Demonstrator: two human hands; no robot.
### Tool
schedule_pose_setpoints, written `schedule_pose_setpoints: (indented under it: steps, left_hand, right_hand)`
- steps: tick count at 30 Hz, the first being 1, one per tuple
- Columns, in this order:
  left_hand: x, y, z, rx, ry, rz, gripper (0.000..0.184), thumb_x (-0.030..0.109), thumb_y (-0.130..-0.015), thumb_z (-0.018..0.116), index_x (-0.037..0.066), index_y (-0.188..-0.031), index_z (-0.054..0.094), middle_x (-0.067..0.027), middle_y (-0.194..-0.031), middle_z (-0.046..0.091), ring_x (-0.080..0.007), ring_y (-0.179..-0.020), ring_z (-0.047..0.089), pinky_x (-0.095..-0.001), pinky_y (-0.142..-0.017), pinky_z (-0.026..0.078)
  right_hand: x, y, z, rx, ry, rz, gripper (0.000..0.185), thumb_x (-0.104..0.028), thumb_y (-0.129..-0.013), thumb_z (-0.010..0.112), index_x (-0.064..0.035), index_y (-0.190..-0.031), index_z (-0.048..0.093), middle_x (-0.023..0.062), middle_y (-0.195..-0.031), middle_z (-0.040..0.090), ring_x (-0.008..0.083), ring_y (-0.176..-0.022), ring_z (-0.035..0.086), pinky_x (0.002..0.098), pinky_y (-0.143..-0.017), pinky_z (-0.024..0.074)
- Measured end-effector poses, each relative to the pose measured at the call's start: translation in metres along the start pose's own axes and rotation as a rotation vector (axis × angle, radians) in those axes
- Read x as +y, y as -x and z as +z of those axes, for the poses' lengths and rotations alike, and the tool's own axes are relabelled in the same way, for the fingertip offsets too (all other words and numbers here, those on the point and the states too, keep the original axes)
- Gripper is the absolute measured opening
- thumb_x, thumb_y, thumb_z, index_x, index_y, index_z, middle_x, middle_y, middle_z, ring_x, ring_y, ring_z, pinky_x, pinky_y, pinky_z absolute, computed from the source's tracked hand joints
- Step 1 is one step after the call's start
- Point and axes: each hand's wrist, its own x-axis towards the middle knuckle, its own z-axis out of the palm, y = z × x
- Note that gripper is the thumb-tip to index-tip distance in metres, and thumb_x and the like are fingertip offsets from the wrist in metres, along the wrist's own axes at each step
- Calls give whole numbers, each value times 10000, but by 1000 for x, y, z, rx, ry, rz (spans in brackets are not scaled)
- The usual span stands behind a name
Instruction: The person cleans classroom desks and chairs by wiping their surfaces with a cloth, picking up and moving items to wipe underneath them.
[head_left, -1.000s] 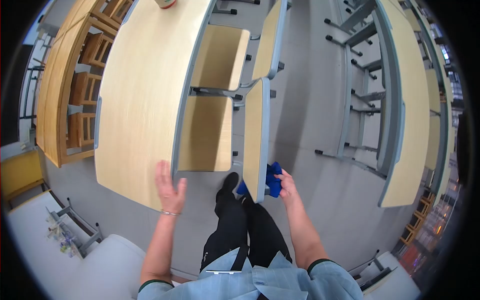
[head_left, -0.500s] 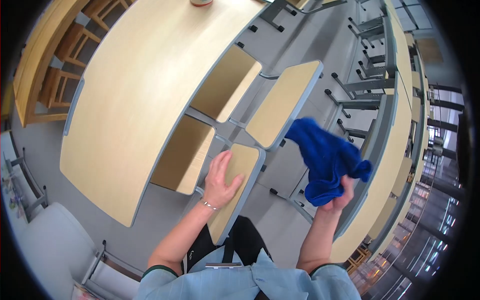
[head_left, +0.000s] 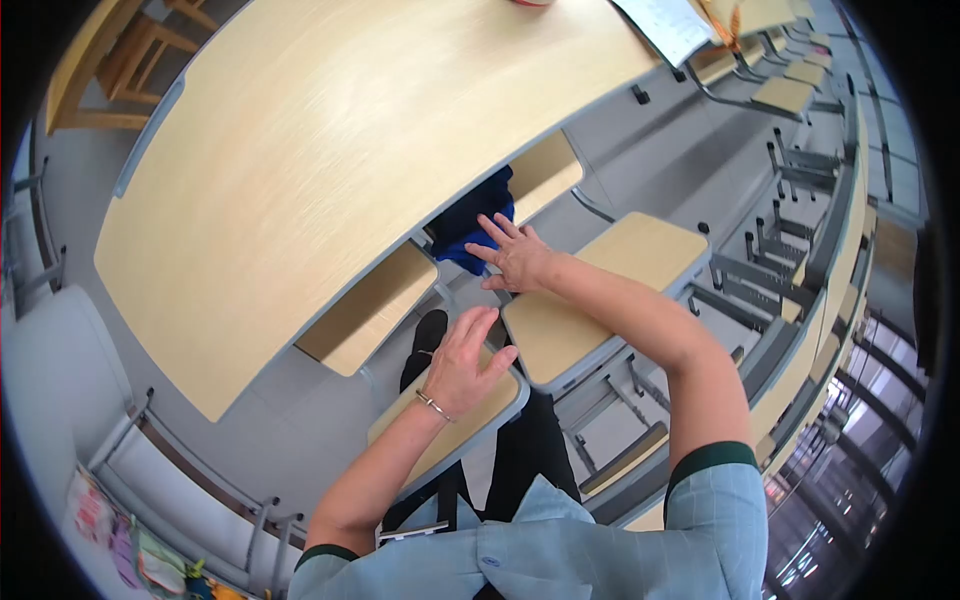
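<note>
My left hand (head_left: pixel 462 365) is open, resting on the near chair's wooden backrest (head_left: pixel 450 425) with the thumb apart. My right hand (head_left: pixel 520 258) reaches over the neighbouring chair's backrest (head_left: pixel 610 290), its fingers spread. Just beyond those fingertips a blue cloth (head_left: pixel 462 256) lies crumpled on that chair's seat (head_left: pixel 548 178), partly in shadow beside the table edge. Whether the fingers touch the cloth is unclear. The near chair's seat (head_left: pixel 375 305) sits partly under the light wood table (head_left: pixel 300 190).
A red-rimmed object (head_left: pixel 532 2) and a paper sheet (head_left: pixel 668 30) are on the table. Rows of desks and chairs (head_left: pixel 800 290) line the right. Wooden stools (head_left: pixel 145 60) stand far left, and a white chair (head_left: pixel 75 350) is at lower left.
My right hand has swung left and forward, letting go of the blue cloth, which now lies on the neighbouring seat. My left hand stays on the near backrest. The view has turned and shifted.
</note>
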Motion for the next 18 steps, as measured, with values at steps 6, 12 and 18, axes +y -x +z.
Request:
schedule_pose_setpoints:
  steps: [6,12,18]
  left_hand:
    - [9,-21,21,-4,87,-209,618,397,-979,597,-40,-1404,490,-228,-1453,462,-399,-1326,486,-436,-1101,410]
    - [62,-39,42,35,58,-146,763,492,-930,628,37,-1504,416,-247,-1519,388,-433,-1401,396,-474,-1151,345]
    - [110,-56,72,-355,-207,-229,861,608,-863,663,136,-1534,404,-253,-1560,331,-501,-1424,323,-624,-1166,254]
  right_hand:
    - [30,-95,35,75,280,-171,782,-659,-935,486,-294,-1596,283,203,-1663,185,435,-1525,157,656,-1185,140]
    - [106,-177,90,420,417,-466,720,-637,-955,463,-279,-1568,344,164,-1638,271,404,-1505,206,658,-1187,105]
    - [235,-196,38,373,327,-244,701,-630,-960,458,-278,-1559,362,155,-1626,295,394,-1499,219,656,-1187,107]
